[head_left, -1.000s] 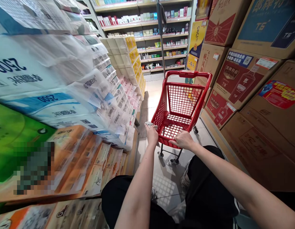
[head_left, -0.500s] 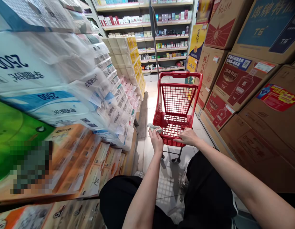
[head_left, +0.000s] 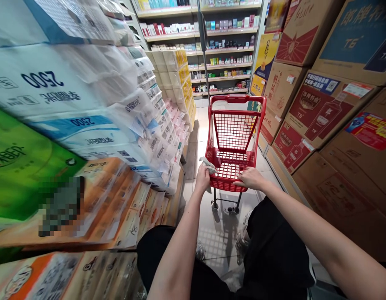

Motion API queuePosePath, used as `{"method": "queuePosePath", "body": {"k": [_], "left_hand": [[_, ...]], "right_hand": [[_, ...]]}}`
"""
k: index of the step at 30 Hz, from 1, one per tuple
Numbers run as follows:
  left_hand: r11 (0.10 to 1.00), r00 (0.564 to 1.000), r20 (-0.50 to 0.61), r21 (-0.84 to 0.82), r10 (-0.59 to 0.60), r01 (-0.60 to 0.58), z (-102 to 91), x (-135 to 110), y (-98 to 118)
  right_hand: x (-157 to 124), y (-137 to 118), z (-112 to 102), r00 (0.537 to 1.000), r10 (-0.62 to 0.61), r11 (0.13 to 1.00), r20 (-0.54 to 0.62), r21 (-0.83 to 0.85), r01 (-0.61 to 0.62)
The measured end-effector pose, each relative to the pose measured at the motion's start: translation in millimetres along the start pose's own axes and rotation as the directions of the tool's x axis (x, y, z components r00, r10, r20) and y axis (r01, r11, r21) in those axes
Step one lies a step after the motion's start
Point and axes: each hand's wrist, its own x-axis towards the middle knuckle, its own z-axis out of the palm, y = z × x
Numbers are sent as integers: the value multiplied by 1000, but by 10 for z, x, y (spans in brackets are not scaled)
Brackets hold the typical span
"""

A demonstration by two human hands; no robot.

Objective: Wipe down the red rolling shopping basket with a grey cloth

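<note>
A red plastic shopping cart (head_left: 225, 183) stands upright in the aisle before me, its lattice basket empty. My left hand (head_left: 203, 179) is closed on a pale grey-green cloth (head_left: 207, 165) at the basket's near left corner. Part of the cloth lies over the rim, and a bit hangs below the hand. At the near right of the same rim, my right hand (head_left: 251, 179) is closed round the edge, one finger pointing left along it. Its other fingertips are hidden.
Stacked tissue packs (head_left: 95, 100) rise on the left, with orange packs (head_left: 108, 200) nearer me. Cardboard cartons (head_left: 333, 112) wall the right side. Product shelves (head_left: 224, 54) cross the far end. A thin dark pole (head_left: 206, 66) rises by the cart's far left corner.
The view has swung slightly left. My left hand has turned at the basket corner, shifting the cloth a little. My right hand stays on the rim.
</note>
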Motion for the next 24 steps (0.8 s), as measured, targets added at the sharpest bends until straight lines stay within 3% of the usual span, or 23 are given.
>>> {"method": "queuePosePath", "body": {"k": [3,6,11,15,20,24], "left_hand": [[999,999,-30,-45,24,-26,55,-129,40],[999,998,-55,-30,-25,24,145,-196,149],[993,985,-136,33,-106,111,320,-243,376],[986,989,-68,91,-134,140,317,-74,401],[991,993,-42,80,-107,111,265,310,289],[996,990,-119,-57,-73,67,368,243,249]], "right_hand": [[-12,105,-11,998,-8,1000,55,3,8],[-29,152,-47,991,27,999,130,22,-30],[79,-100,-99,979,151,967,136,186,-175],[251,-314,-60,971,227,962,77,135,-235],[304,-277,-15,979,200,973,31,112,-202],[284,-193,-35,979,191,974,64,110,-197]]}}
